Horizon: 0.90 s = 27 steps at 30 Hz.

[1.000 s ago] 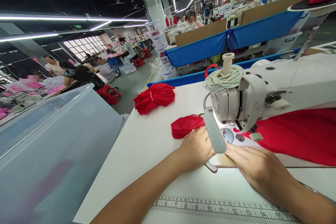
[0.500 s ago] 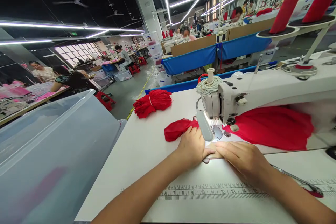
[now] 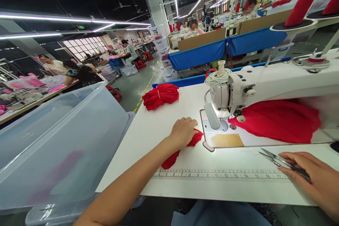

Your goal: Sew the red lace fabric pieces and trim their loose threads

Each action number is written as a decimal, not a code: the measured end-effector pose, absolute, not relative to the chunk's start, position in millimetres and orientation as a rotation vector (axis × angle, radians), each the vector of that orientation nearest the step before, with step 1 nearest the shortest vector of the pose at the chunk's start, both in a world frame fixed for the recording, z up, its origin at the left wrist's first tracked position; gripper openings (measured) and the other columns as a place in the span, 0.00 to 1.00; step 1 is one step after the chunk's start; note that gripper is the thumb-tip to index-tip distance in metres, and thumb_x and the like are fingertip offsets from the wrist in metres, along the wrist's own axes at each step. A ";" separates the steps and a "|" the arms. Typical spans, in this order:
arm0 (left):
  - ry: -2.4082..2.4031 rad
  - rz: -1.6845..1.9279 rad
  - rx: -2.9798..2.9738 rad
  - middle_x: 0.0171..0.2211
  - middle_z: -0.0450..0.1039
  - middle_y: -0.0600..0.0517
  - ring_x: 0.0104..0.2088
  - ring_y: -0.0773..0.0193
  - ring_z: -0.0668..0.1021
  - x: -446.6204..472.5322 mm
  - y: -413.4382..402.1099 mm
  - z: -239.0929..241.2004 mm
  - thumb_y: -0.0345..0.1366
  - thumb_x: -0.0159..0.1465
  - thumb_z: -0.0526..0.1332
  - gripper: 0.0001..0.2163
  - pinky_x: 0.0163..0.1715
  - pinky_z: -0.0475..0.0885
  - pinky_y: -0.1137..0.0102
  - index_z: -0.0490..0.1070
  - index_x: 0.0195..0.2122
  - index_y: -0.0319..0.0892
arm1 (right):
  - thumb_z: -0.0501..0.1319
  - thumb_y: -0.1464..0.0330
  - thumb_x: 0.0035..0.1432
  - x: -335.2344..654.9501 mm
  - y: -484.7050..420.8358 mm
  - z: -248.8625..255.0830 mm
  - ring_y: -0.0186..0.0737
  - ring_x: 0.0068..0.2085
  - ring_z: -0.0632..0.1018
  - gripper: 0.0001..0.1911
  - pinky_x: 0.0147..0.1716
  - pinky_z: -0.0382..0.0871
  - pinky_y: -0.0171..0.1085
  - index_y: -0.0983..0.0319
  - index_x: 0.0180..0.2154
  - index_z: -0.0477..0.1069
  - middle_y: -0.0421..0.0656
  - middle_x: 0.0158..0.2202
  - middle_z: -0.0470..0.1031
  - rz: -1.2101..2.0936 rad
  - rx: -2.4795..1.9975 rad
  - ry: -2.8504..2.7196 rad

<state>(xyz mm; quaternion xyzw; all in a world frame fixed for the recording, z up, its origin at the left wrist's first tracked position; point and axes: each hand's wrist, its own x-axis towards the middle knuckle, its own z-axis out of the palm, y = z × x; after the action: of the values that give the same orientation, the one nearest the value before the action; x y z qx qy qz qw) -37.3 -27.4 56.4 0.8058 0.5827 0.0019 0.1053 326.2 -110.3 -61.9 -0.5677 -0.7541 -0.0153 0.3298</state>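
Observation:
My left hand (image 3: 184, 131) is closed over a small red fabric piece (image 3: 195, 138), left of the sewing machine's plate; part of the cloth hangs out below the wrist. At the right, my right hand (image 3: 309, 171) grips a pair of thread snips (image 3: 282, 160), blades pointing left above the white table (image 3: 254, 190). Between the hands stands the white sewing machine (image 3: 278, 79), its needle area partly hidden by a grey-white lamp-like piece (image 3: 212, 116). A larger red fabric (image 3: 275, 122) lies under the machine arm.
A tied red fabric bundle (image 3: 160, 96) sits at the table's back left. The large translucent bin (image 3: 66, 141) stands against the left side. A ruler strip (image 3: 219, 175) runs along the front. Red thread cones (image 3: 304, 5) rise at the right. Several people work beyond.
My left hand has drawn the small red cloth left and toward me, away from the machine. My right hand has moved right and picked up the snips from the table.

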 end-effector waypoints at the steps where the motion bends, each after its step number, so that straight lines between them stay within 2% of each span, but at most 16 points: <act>1: 1.693 0.019 2.337 0.42 0.75 0.48 0.44 0.55 0.75 -37.6 -25.7 54.1 0.29 0.62 0.58 0.07 0.46 0.69 0.61 0.72 0.41 0.41 | 0.58 0.54 0.58 321.9 -110.8 -57.9 0.47 0.26 0.81 0.11 0.19 0.73 0.39 0.52 0.36 0.73 0.44 0.30 0.80 0.008 -1.486 -1.986; 3: 1.644 0.085 2.254 0.39 0.75 0.49 0.41 0.57 0.76 -37.4 -28.0 50.1 0.29 0.61 0.57 0.05 0.42 0.71 0.64 0.71 0.35 0.41 | 0.59 0.58 0.58 305.2 -113.5 -43.6 0.42 0.22 0.79 0.07 0.14 0.69 0.35 0.52 0.33 0.73 0.42 0.27 0.79 0.101 -1.448 -1.982; 5: 1.583 0.187 2.165 0.37 0.75 0.49 0.38 0.60 0.76 -36.7 -36.0 48.9 0.29 0.63 0.54 0.06 0.38 0.71 0.67 0.70 0.35 0.41 | 0.57 0.59 0.61 279.9 -119.0 -27.8 0.41 0.24 0.79 0.10 0.16 0.71 0.34 0.53 0.29 0.71 0.43 0.27 0.78 0.124 -1.386 -1.868; 7: 1.505 0.277 2.087 0.35 0.75 0.50 0.35 0.63 0.77 -35.3 -46.2 50.9 0.30 0.66 0.49 0.09 0.35 0.71 0.70 0.69 0.37 0.40 | 0.55 0.57 0.63 249.8 -125.9 -16.9 0.45 0.32 0.82 0.12 0.25 0.76 0.36 0.55 0.30 0.69 0.46 0.33 0.79 0.202 -1.268 -1.753; 8: 1.441 0.343 2.007 0.34 0.75 0.50 0.34 0.64 0.77 -34.2 -51.2 52.6 0.31 0.67 0.48 0.09 0.34 0.71 0.70 0.68 0.37 0.40 | 0.54 0.59 0.64 234.6 -129.0 -14.1 0.42 0.28 0.80 0.11 0.22 0.75 0.35 0.55 0.32 0.69 0.44 0.31 0.79 0.299 -1.250 -1.719; 9: 1.361 0.422 1.888 0.33 0.75 0.50 0.33 0.65 0.77 -33.1 -56.0 54.7 0.32 0.67 0.49 0.09 0.34 0.71 0.71 0.68 0.37 0.39 | 0.52 0.60 0.66 220.2 -131.2 -12.7 0.37 0.20 0.76 0.10 0.17 0.71 0.32 0.55 0.38 0.69 0.40 0.25 0.77 0.466 -1.256 -1.707; 11: 1.193 0.584 1.569 0.30 0.74 0.51 0.30 0.67 0.76 -31.0 -64.3 59.1 0.37 0.66 0.55 0.09 0.33 0.70 0.71 0.69 0.36 0.38 | 0.50 0.61 0.68 196.1 -131.6 -12.5 0.34 0.16 0.72 0.10 0.15 0.68 0.31 0.56 0.41 0.68 0.37 0.24 0.76 0.661 -1.300 -1.618; 12: 1.124 0.645 1.403 0.29 0.73 0.52 0.28 0.68 0.75 -30.2 -67.7 61.2 0.40 0.64 0.59 0.10 0.32 0.69 0.72 0.70 0.35 0.38 | 0.50 0.60 0.68 187.0 -129.8 -12.6 0.36 0.19 0.74 0.12 0.18 0.70 0.32 0.56 0.42 0.69 0.38 0.25 0.77 0.679 -1.281 -1.624; 14: 1.062 0.685 1.166 0.27 0.71 0.54 0.26 0.71 0.73 -28.9 -73.3 65.1 0.46 0.58 0.67 0.15 0.29 0.67 0.74 0.71 0.34 0.38 | 0.50 0.58 0.67 174.3 -123.6 -11.5 0.42 0.34 0.81 0.15 0.30 0.77 0.36 0.57 0.43 0.72 0.44 0.33 0.80 0.642 -1.199 -1.650; 16: 1.049 0.670 1.036 0.26 0.71 0.55 0.24 0.72 0.72 -27.8 -77.3 68.0 0.48 0.52 0.71 0.19 0.28 0.66 0.74 0.71 0.33 0.38 | 0.52 0.58 0.67 166.7 -116.7 -8.4 0.47 0.45 0.81 0.16 0.40 0.77 0.40 0.58 0.45 0.73 0.47 0.40 0.81 0.593 -1.140 -1.659; 17: 1.038 0.663 0.991 0.26 0.72 0.55 0.24 0.72 0.72 -27.1 -78.7 69.2 0.48 0.50 0.72 0.20 0.27 0.67 0.74 0.71 0.33 0.38 | 0.53 0.59 0.66 163.8 -113.9 -6.6 0.47 0.47 0.80 0.16 0.42 0.77 0.40 0.58 0.46 0.74 0.48 0.43 0.81 0.575 -1.130 -1.652; 22: 0.982 0.645 0.900 0.27 0.73 0.54 0.24 0.73 0.73 -21.9 -81.1 71.2 0.47 0.46 0.75 0.22 0.28 0.66 0.76 0.72 0.34 0.36 | 0.57 0.61 0.63 152.9 -107.7 -1.4 0.43 0.41 0.82 0.14 0.35 0.78 0.35 0.59 0.46 0.75 0.46 0.41 0.81 0.503 -1.103 -1.591; 27: 0.967 0.641 0.901 0.28 0.73 0.53 0.26 0.72 0.73 -18.3 -83.4 65.3 0.44 0.48 0.75 0.19 0.31 0.67 0.75 0.73 0.34 0.37 | 0.58 0.62 0.64 165.8 -114.2 -9.6 0.44 0.40 0.82 0.10 0.36 0.78 0.37 0.57 0.42 0.76 0.43 0.40 0.81 0.437 -1.082 -1.607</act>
<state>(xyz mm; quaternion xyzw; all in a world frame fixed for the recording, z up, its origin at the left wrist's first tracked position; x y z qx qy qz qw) -18.3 -83.4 65.3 0.4109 0.4410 0.2924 0.7424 165.8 -114.2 -9.6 -0.4562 -0.6780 0.1843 0.5461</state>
